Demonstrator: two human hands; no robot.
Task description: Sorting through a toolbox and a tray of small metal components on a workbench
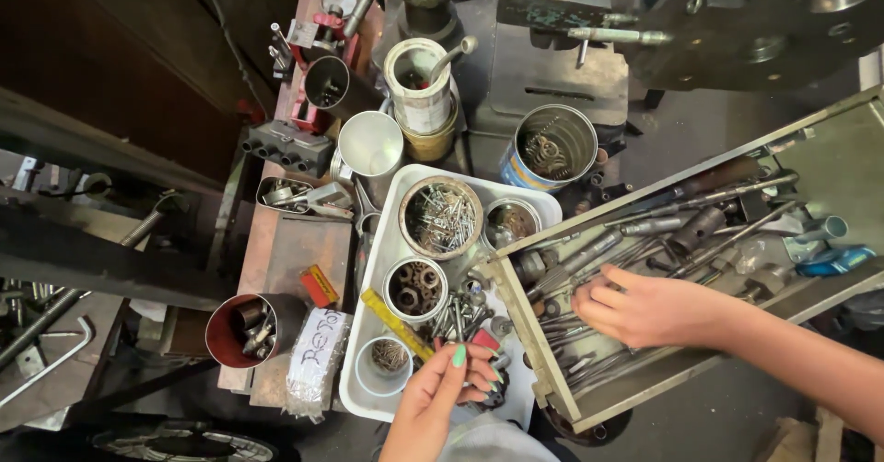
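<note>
My left hand (442,390) hovers over the near end of a white plastic tray (357,390), fingers pinched over loose bolts and small parts beside a yellow ruler (394,322); I cannot tell whether it grips one. My right hand (645,310) reaches into a tilted grey metal drawer (543,361), fingers curled down among several long drill bits and rods (589,259). The tray holds a round tin of screws (440,216) and a smaller tin of rusty nuts (415,288).
A blue-banded can of metal parts (551,146), a white can (419,83) and a shiny cup (370,144) stand behind the tray. A dark red cup of bolts (250,329) sits left. Heavy machine parts (700,20) loom at the top.
</note>
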